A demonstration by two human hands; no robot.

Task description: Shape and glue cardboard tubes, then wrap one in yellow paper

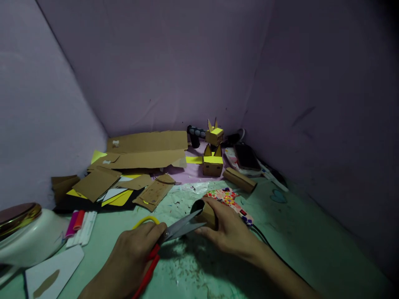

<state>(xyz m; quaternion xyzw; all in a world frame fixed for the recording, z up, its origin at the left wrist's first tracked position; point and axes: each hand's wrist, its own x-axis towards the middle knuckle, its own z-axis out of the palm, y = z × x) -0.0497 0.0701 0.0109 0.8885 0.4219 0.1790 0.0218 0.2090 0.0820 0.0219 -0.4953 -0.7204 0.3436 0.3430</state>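
Note:
My left hand is wrapped round the handles of a pair of scissors, one loop yellow and one red. The blades are parted and point right, reaching a short brown cardboard tube. Fingers and thumb of my right hand clasp that tube from the right, with its dark open end turned towards the scissors. The upper blade tip lies at the tube's rim; I cannot tell whether it goes inside. Behind my right hand lies a flowered piece, partly hidden.
Two cardboard boxes with pointed ears, a front one and a rear one, stand at the back. Another tube and a phone lie right. Cardboard sheets, several markers and a white rounded object are left. A cable passes my right arm.

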